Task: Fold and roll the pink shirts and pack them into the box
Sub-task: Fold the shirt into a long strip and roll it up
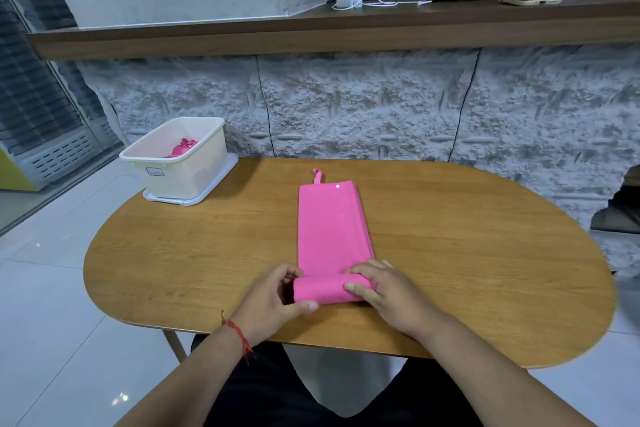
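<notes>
we see a wooden bench (pixel 450 253) carrying a folded pink shirt (pixel 329 222) and, far left, a white box (pixel 187 166) on its lid (pixel 214 189).

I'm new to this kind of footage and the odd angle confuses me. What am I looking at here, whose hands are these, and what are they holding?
There is no machine here. The single picture comes from a wide-angle camera worn on a person's head, looking down at their own two bare hands. A wooden table carries a pink shirt, folded into a long strip. The left hand and right hand grip its near end, which is rolled up. At the table's far left stands a white box with a pink bundle inside, seemingly another rolled shirt.
</notes>
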`<state>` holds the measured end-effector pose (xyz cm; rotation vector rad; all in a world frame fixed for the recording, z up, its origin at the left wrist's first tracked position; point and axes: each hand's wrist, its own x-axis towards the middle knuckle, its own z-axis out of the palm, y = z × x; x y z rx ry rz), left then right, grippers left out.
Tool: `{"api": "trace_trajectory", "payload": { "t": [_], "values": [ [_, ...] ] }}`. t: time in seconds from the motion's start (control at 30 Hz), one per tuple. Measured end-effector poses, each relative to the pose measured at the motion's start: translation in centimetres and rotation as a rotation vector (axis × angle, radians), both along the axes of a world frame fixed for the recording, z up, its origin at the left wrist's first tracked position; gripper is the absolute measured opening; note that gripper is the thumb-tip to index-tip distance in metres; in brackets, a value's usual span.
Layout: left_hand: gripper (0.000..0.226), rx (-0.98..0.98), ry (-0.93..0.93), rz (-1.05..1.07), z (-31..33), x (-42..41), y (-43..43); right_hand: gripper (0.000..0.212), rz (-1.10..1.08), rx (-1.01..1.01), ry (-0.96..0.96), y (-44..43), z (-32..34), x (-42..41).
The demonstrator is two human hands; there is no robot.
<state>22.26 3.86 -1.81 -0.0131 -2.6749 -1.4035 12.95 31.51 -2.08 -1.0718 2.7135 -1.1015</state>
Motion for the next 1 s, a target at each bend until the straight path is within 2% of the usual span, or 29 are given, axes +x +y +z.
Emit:
{"api": "trace_trajectory", "payload": {
  "t": [0.1,0.23,0.3,0.43,0.53,0.63,0.7,0.9,1.0],
  "values": [
    [0.061,-0.033,0.016,0.036,0.0,-0.3,-0.2,0.057,-0.018,0.036,-0.010,-0.2,0.6,0.1],
    [0.046,-0.049,0.053,0.094,0.1,-1.0,0.2,0.053,-0.126,0.128,0.270,-0.3,0.9,1.0],
    [0.044,-0.039,0.026,0.121,0.2,-1.4,0.4,0.045,-0.111,0.111,0.311,0.2,0.3,1.4],
    [0.046,-0.014,-0.060,0.173,0.7,-2.3,0.7,0.045,-0.116,0.147,0.240,0.3,0.2,0.9],
    [0.061,-0.072,-0.070,0.234,0.5,-3.2,1.5,0.048,-0.119,0.195,0.188,-0.2,0.8,0.1],
    [0.040,-0.094,0.080,0.305,-0.1,-2.8,2.6,0.048,-0.122,0.211,0.137,-0.6,1.5,-0.8],
    [0.038,-0.125,0.120,0.271,-0.4,-2.3,2.7,0.044,-0.137,0.212,0.115,-0.8,1.7,-1.0],
    [0.062,-0.095,0.001,0.132,0.1,-2.0,1.5,0.043,-0.157,0.206,0.074,-0.9,1.7,-0.7],
    [0.063,-0.103,0.015,0.139,0.2,-1.9,1.4,0.044,-0.154,0.217,0.059,-0.8,2.0,-0.4]
  ]
}}
